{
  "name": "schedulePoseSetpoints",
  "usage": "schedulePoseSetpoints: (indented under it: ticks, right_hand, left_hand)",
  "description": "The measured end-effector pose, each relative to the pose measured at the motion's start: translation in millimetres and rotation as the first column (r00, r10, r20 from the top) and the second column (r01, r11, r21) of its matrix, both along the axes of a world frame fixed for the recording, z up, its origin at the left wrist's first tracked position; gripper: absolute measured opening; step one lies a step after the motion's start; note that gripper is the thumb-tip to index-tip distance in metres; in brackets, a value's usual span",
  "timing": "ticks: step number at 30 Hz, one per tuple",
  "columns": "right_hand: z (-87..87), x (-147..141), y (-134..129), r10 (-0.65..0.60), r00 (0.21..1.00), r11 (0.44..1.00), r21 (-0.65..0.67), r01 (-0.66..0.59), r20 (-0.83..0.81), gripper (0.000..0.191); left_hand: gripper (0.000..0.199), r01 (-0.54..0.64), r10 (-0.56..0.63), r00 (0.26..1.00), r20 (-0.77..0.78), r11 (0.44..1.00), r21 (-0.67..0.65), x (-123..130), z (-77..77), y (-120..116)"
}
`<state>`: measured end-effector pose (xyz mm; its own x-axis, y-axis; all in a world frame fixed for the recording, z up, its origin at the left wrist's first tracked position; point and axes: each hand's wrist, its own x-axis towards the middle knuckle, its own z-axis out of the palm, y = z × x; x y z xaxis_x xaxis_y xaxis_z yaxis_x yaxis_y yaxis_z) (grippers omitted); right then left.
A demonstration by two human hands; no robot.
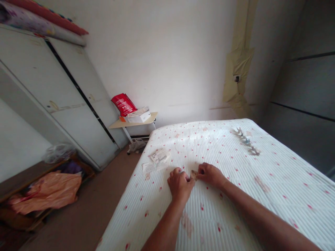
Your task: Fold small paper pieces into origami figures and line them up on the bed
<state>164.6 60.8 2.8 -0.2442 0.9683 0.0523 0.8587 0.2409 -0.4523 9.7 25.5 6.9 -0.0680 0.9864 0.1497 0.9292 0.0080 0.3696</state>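
Note:
My left hand (180,181) and my right hand (210,173) meet low over the middle of the bed, with fingers closed in pinches. Between them is a small flat brown piece (193,174), which looks like wood or card; its exact kind is too small to make out. Both hands grip it, one at each side. Left of my hands lie a printed paper sheet (150,167) and a clear packet (160,155) with print on it. Farther off to the right, a jagged row of small joined brown-grey pieces (246,141) rests on the bedsheet.
A white ribbed sheet with red dots covers the bed (217,209). Past its far left corner, a small table (154,116) bears a red bag (123,104) and a white box (140,118). A wardrobe (65,90) and an orange plastic bag (52,190) are at left.

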Motion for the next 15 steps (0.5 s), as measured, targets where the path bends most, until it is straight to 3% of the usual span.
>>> schedulePoseSetpoints:
  ticks: [7, 15]
  right_hand:
    - [1.7, -9, -8, -0.059, 0.995, 0.996, 0.065, 0.054, 0.080, 0.015]
    - [-1.2, 3, 2, -0.003, 0.999, 1.000, 0.005, 0.003, -0.041, 0.002]
  left_hand:
    - [0.012, -0.006, 0.005, 1.000, -0.013, 1.000, -0.023, 0, -0.6, -1]
    - [0.013, 0.013, -0.013, 1.000, 0.008, 1.000, -0.010, -3, -0.5, -1]
